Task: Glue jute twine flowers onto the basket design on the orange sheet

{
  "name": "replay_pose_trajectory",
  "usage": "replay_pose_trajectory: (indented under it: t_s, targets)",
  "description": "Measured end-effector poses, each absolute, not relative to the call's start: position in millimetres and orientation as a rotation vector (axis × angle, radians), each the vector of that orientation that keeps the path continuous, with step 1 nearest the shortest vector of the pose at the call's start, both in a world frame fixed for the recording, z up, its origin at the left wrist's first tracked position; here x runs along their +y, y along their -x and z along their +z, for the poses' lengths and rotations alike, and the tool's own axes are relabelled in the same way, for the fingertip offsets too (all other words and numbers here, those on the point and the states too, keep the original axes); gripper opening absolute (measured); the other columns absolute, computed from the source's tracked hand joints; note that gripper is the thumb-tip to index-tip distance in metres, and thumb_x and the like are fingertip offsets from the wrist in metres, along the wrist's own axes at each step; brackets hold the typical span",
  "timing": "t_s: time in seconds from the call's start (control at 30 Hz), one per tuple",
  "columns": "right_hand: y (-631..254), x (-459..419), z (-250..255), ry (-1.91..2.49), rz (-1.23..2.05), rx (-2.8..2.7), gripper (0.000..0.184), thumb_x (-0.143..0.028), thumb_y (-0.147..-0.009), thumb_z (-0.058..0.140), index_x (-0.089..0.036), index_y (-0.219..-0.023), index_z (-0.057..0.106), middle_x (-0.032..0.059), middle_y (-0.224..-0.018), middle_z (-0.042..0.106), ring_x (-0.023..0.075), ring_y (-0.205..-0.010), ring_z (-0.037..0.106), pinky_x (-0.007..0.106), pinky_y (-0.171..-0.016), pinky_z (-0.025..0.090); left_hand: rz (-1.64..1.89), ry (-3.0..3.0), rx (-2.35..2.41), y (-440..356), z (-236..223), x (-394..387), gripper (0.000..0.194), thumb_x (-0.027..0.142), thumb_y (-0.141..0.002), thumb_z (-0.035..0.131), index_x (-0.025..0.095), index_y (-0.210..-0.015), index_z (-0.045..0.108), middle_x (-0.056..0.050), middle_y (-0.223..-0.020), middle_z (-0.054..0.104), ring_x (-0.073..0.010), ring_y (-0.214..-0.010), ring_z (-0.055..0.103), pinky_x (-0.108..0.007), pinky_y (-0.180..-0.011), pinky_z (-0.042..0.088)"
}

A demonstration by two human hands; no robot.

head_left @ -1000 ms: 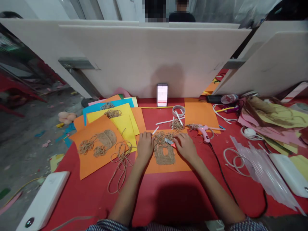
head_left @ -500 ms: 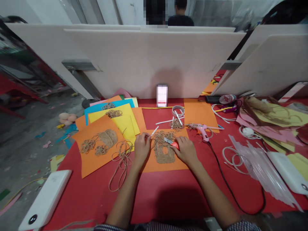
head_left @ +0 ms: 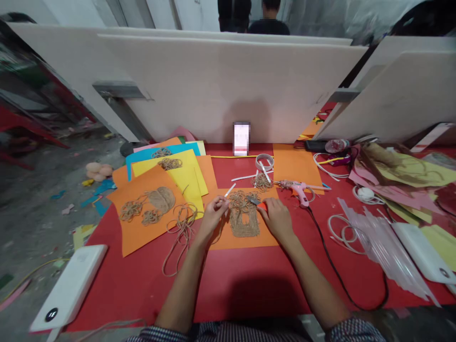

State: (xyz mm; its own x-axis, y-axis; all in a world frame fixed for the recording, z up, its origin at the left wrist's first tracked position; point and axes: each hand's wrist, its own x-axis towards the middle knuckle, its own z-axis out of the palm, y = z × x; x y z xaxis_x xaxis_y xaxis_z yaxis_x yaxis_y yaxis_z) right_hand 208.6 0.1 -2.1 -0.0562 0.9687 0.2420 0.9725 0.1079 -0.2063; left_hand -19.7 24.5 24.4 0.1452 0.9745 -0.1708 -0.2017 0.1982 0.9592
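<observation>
Jute twine panel (head_left: pixel 244 223) lies on an orange card sheet (head_left: pixel 261 240) in front of us, near the middle of the red tabletop (head_left: pixel 249 289), with looped flower shapes at its top and a square opening lower down. From our head camera, we see our left hand (head_left: pixel 213 217) raised just left of the panel, thumb and forefinger pinching a thin white strip (head_left: pixel 230 190), the other fingers loosely curled. Our right hand (head_left: pixel 278 218) rests just to the right, its fingers closed around what looks like an orange-handled utility knife (head_left: pixel 262 205). The knife's metal blade (head_left: pixel 253 201) angles toward the twine loops, probably to bring the edge close to the work. A pink hot glue gun (head_left: pixel 299 195) lies just beyond the right hand, likely placed there for easy reach, with its black cord (head_left: pixel 331 251) trailing toward us. A loose hank of twine (head_left: pixel 181 240) sits left of the panel, beside a second orange sheet (head_left: pixel 133 228) bearing more twine shapes (head_left: pixel 149 206). Clear glue sticks (head_left: pixel 377 247) lie heaped on the right.
</observation>
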Motion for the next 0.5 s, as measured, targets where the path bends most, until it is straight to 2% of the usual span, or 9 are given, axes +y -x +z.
replay_pose_trajectory:
  t_s: [0.1,0.2,0.3,0.37,0.5]
  targets:
    - [-201,-2,7,1.753,0.032,-1.944,0.035,-0.042,-0.099,0.046,-0.016,-0.117,0.061,0.0146,-0.113,0.063,0.0295,-0.105,0.053,0.04,-0.088,0.043,1.023,-0.969,0.979,18,22,20,0.032,0.044,-0.083,0.071,0.019,-0.085,0.052,0.006,-0.062,0.048,-0.0073,-0.055,0.044,-0.018,-0.054,0.037]
    - [-186,-3,19,1.466,0.312,-1.912,0.032,-0.038,-0.1,0.047,-0.019,-0.121,0.06,0.0119,-0.116,0.064,0.0253,-0.106,0.056,0.039,-0.094,0.044,0.942,-1.142,0.952,16,20,18,0.03,0.044,-0.085,0.068,0.017,-0.085,0.054,0.003,-0.067,0.051,-0.009,-0.063,0.049,-0.02,-0.062,0.039]
    - [-172,-1,23,1.339,0.588,-1.833,0.023,-0.038,-0.098,0.051,-0.021,-0.101,0.067,0.0064,-0.096,0.068,0.02,-0.087,0.06,0.033,-0.082,0.047,0.886,-1.277,0.936,15,21,17,0.03,0.045,-0.089,0.064,0.017,-0.084,0.054,0.003,-0.068,0.051,-0.0095,-0.063,0.047,-0.021,-0.062,0.038]
    - [-166,0,21,1.342,0.727,-1.719,0.024,-0.04,-0.096,0.055,-0.021,-0.086,0.067,0.0033,-0.081,0.066,0.0169,-0.074,0.058,0.03,-0.072,0.046,0.879,-1.316,0.943,14,22,17,0.029,0.044,-0.09,0.061,0.017,-0.084,0.054,0.003,-0.069,0.051,-0.0097,-0.063,0.046,-0.021,-0.061,0.036]
    - [-158,-1,12,1.231,1.22,-1.27,0.028,-0.048,-0.088,0.064,-0.021,-0.083,0.064,-0.0015,-0.066,0.059,0.0136,-0.059,0.055,0.026,-0.057,0.044,0.901,-1.369,1.013,10,21,17,0.028,0.043,-0.089,0.062,0.016,-0.085,0.055,0.001,-0.072,0.053,-0.0109,-0.066,0.049,-0.022,-0.062,0.038]
